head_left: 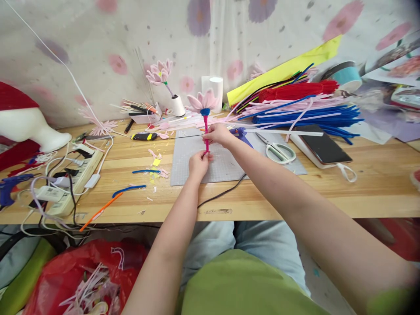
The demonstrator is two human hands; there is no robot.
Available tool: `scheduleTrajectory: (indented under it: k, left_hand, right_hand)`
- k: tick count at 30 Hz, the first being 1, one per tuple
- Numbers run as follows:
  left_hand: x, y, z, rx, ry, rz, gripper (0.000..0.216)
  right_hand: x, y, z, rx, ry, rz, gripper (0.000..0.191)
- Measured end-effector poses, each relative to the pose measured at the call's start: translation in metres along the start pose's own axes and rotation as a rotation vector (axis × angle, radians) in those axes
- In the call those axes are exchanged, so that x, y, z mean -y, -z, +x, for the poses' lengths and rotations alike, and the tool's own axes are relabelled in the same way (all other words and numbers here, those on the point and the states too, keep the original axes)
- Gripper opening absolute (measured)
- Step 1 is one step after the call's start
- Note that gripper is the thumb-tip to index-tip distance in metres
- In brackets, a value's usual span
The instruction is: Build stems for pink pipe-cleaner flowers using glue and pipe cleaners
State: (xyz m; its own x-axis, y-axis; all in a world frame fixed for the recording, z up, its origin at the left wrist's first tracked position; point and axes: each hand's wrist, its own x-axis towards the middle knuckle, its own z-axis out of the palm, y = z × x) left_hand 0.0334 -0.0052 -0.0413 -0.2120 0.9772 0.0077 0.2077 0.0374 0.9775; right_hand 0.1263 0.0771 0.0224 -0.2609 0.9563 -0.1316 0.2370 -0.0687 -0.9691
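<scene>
A pipe-cleaner flower (203,101) with pale pink petals, a blue collar and a bright pink stem stands upright over the grey cutting mat (226,164). My left hand (197,165) is closed round the bottom end of the stem. My right hand (218,134) pinches the stem higher up, just below the blue collar. Both hands hover above the mat near the middle of the wooden table (361,183).
Scissors (278,151), a blue glue gun (241,132) and a phone (321,148) lie right of the mat. Stacked pipe cleaners (305,109) fill the back right. A power strip (74,177) with cables sits left. Another pink flower (159,72) stands behind. A red bag (82,275) sits below.
</scene>
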Motion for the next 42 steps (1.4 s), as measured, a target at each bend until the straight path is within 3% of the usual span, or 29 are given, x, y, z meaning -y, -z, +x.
scheduleTrajectory:
  k: [6,15,18,23,26,31,38,42]
  left_hand:
    - [-0.006,0.0,-0.008,-0.099,-0.094,0.278,0.017]
    - [0.001,-0.004,-0.002,-0.049,-0.033,0.005,0.018]
    - [-0.002,-0.003,-0.002,-0.048,0.032,-0.109,0.017]
    - [-0.019,0.004,-0.008,0.026,0.188,-0.395,0.015]
    - [-0.025,0.005,-0.01,0.099,0.226,-0.477,0.016]
    - [-0.017,0.0,-0.008,0.043,0.14,-0.262,0.02]
    - [-0.01,0.001,-0.011,-0.05,-0.119,0.355,0.025]
    - [-0.012,0.001,-0.011,-0.069,-0.131,0.415,0.023]
  right_hand:
    - [-0.002,-0.004,0.005,-0.139,0.059,-0.267,0.028]
    - [-0.004,-0.004,0.01,-0.159,0.033,-0.225,0.027]
    - [0.0,-0.002,0.006,-0.063,-0.002,-0.11,0.024]
    - [0.003,0.012,-0.008,0.286,-0.015,0.28,0.007]
    - [0.0,0.02,-0.01,0.345,-0.01,0.368,0.005]
    - [-0.005,0.015,-0.005,0.199,0.002,0.299,0.01]
    - [-0.007,-0.002,0.004,-0.099,0.012,0.043,0.024]
    - [-0.005,-0.007,0.008,-0.164,0.031,-0.1,0.025]
